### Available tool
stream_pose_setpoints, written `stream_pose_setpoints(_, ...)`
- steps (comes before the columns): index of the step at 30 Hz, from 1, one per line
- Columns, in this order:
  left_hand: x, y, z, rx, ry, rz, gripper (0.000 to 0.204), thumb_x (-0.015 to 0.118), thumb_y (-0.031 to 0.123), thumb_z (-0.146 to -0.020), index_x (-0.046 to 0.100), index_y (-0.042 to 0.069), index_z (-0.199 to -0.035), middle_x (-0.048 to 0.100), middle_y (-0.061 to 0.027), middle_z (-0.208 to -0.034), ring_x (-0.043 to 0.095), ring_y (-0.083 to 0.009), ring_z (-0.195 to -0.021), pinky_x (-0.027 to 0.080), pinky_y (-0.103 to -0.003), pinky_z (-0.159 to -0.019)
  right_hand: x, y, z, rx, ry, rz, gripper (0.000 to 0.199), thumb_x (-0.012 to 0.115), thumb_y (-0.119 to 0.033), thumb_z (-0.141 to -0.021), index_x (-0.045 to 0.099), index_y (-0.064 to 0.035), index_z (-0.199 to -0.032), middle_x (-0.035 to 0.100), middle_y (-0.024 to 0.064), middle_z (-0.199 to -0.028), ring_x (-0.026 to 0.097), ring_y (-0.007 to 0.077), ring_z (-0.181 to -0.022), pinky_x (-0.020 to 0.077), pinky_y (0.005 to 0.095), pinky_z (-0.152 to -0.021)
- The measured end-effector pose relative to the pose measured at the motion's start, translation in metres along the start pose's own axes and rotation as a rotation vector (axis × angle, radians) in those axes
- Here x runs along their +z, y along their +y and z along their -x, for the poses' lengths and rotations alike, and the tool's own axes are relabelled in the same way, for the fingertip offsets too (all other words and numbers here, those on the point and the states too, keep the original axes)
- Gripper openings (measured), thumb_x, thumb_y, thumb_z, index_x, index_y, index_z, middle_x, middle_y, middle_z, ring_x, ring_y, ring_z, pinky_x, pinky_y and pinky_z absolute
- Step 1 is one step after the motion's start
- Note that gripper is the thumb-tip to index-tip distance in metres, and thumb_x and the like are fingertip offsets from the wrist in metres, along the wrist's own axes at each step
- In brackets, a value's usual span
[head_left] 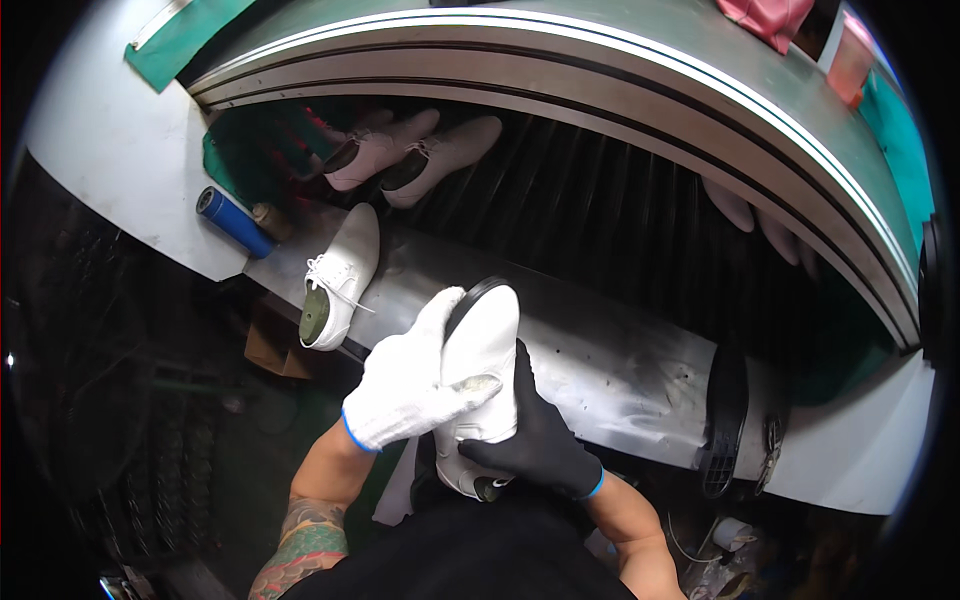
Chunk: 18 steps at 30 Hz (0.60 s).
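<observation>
A white lace-up shoe [487,335] is held toe up, close to my body, in both hands. A black sole [472,302] shows along the left edge of its toe. My left hand [400,388], in a white glove, wraps the shoe's left side, with its thumb across the upper and its fingers at the sole. On the right side and heel end, my right hand [548,440] grips it in a black glove; some of those fingers are hidden behind the shoe. A second white shoe [350,250], with a green insole and a loose lace, lies on the metal ledge [625,375] to the left.
Beyond the ledge, pale shoes [445,165] sit on dark slats under a curved metal hood [560,50]. A blue cylinder [233,221] lies at the left. At the ledge's right end is a black shoe sole [727,420]. A cardboard box [270,345] is below left.
</observation>
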<state>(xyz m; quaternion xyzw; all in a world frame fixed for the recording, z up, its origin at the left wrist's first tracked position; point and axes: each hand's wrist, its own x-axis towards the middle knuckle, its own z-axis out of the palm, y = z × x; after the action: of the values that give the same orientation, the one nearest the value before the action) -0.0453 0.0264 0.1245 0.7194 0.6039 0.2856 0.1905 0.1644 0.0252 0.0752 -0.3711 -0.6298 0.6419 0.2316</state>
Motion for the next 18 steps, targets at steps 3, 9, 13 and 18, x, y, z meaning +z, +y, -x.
stream_pose_setpoints(3, -0.011, -0.005, -0.002, -0.011, 0.023, 0.405, 0.111, 0.089, 0.014, -0.076, 0.025, -0.004, -0.164, 0.059, -0.0219, -0.146, 0.061, -0.0287, -0.132, 0.051, -0.04, -0.109, -0.003, 0.005, 0.005, -0.103, -0.046, -0.032, 0.117, 0.083, -0.029, -0.083, 0.006, -0.006, -0.169, 0.055, 0.0276, -0.148, 0.062, 0.04, -0.132, 0.0516, 0.0464, -0.108)
stream_pose_setpoints(9, -0.024, -0.001, 0.007, 0.292, 0.341, 0.553, 0.102, 0.087, 0.003, -0.075, 0.032, -0.009, -0.16, 0.059, -0.0269, -0.144, 0.063, -0.0312, -0.13, 0.052, -0.044, -0.109, 0.017, 0.069, -0.01, 0.012, -0.081, -0.82, 0.054, 0.064, -0.022, -0.104, 0.051, 0.0001, -0.151, 0.059, 0.0162, -0.15, 0.054, 0.0264, -0.14, 0.0409, 0.0418, -0.118)
stream_pose_setpoints(13, -0.007, -0.016, 0.017, 0.34, 0.517, 0.712, 0.085, 0.088, -0.001, -0.074, 0.047, -0.01, -0.149, 0.065, -0.0275, -0.136, 0.067, -0.0303, -0.125, 0.054, -0.043, -0.108, -0.012, 0.073, 0.004, -0.111, 0.107, -0.282, 0.055, 0.068, -0.018, -0.1, 0.051, 0.0026, -0.149, 0.063, 0.017, -0.143, 0.066, 0.0245, -0.122, 0.0521, 0.0391, -0.106)
stream_pose_setpoints(18, 0.025, -0.054, 0.038, 0.131, 0.368, 0.591, 0.069, 0.093, -0.001, -0.073, 0.061, -0.002, -0.135, 0.073, -0.016, -0.123, 0.072, -0.0239, -0.11, 0.059, -0.038, -0.095, -0.096, 0.085, 0.007, -0.093, 0.457, -1.045, 0.045, 0.067, -0.028, -0.099, 0.063, 0.0003, -0.133, 0.07, 0.0171, -0.129, 0.069, 0.0319, -0.117, 0.0555, 0.0465, -0.105)
